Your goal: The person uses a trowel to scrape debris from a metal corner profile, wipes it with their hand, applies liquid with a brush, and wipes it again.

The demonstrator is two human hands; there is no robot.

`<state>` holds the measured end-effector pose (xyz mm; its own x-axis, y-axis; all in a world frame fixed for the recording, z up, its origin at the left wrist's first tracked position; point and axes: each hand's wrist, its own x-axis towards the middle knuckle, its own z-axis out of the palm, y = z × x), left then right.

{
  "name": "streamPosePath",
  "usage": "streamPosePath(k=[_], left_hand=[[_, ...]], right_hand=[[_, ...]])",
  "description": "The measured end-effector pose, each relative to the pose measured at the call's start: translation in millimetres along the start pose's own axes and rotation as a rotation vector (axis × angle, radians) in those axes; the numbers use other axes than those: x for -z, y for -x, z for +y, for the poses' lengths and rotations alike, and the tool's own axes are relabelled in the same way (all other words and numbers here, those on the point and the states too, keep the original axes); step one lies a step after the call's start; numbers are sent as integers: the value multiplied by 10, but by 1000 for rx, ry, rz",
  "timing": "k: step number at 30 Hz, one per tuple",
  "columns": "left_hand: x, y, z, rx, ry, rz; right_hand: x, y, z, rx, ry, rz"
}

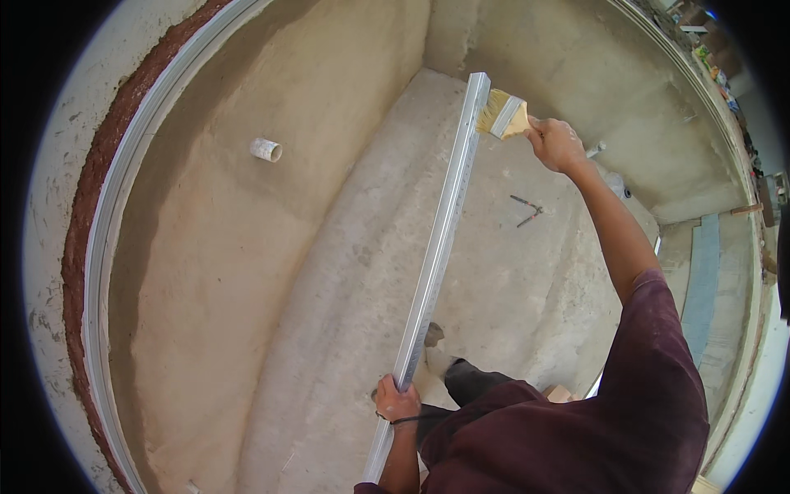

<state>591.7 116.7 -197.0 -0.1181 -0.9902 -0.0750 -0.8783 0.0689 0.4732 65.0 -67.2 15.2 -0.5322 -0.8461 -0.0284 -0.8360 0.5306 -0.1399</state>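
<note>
A long silver metal straightedge (438, 239) slants across the middle of the view, its far end raised toward the back corner. Around its lower part my left hand (398, 400) is closed, with a dark cord at the wrist. My right hand (559, 143) is stretched out ahead and grips a wide paintbrush (504, 116) by its handle, which the fingers mostly hide. The pale bristles lie against the side of the straightedge near its far end.
A short white pipe stub (266, 150) sticks out of the left wall. Pliers (527, 212) lie open on the concrete floor (485, 272). A grey-blue strip (702, 280) hangs at the right, and a metal-edged rim (100, 239) curves along the left.
</note>
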Motion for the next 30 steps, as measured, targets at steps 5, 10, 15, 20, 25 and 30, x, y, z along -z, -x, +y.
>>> streamPosePath(k=[5, 10, 15, 20, 25, 30], left_hand=[[156, -154, 131, 62, -40, 66], [108, -136, 136, 52, -40, 81], [-65, 15, 88, 77, 6, 114], [-53, -13, 126, 61, 45, 88], [-138, -57, 107, 78, 28, 81], [-123, -16, 92, 112, 67, 83]], right_hand=[[-316, 934, -411, 332, 89, -251], [160, 52, -229, 45, 250, 130], [-79, 642, -672, 424, 352, 18], [83, 259, -593, 290, 333, -67], [-41, 246, -657, 273, 397, -78], [-69, 267, -622, 361, 369, -149]])
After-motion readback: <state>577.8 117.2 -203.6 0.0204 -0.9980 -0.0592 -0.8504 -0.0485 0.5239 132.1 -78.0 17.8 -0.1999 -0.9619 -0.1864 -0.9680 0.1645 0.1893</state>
